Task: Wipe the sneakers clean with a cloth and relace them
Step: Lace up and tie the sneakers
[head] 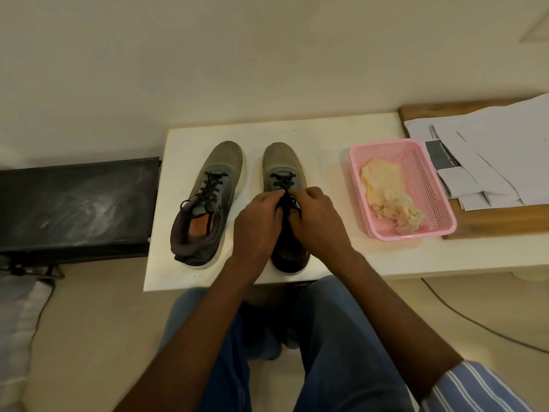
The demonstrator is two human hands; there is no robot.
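While both hands sit over the right sneaker (pixel 285 173) on the table (pixel 326 138): left hand (pixel 258 221) & right hand (pixel 316 220) pinching black lace (pixel 285 195) btwn them, fingers curled; shoe's long axis running straight away, toe far; looks mid-tie; cloth (pixel 386 188) parked in pink basket (pixel 427 173).

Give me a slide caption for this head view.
Both hands, left hand and right hand, tie the right grey-green sneaker's black lace.

I see a plain room, maybe a home or a small office. A white surface (pixel 297 132) stands against a bare cream wall (pixel 208 55), loose papers (pixel 490 150) lie on a wooden desk (pixel 490 224), and a cable (pixel 475 322) crosses the floor (pixel 89 337).
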